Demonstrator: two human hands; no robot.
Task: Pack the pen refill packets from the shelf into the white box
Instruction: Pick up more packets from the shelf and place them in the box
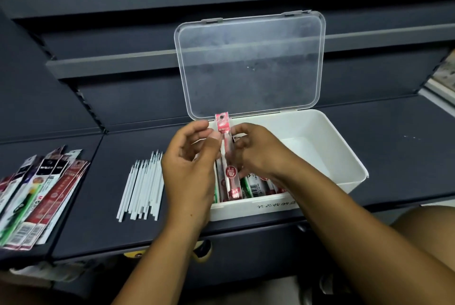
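A white box (pixel 344 157) stands on the dark shelf with its clear lid (pixel 248 63) propped upright. Several refill packets (pixel 258 185) lie in its left part; the right part is bare. A red refill packet (pixel 227 157) stands tilted over the box's left end. My left hand (pixel 190 169) pinches its upper part from the left, and my right hand (pixel 256 152) holds it from the right. A pile of red, black and green refill packets (pixel 37 194) lies on the shelf at the far left.
A row of loose white refill tubes (pixel 142 184) lies on the shelf just left of the box. Dark slanted shelf boards (pixel 123 66) rise behind. The shelf's front edge (pixel 246 231) runs below the box. My knee (pixel 428 226) shows at lower right.
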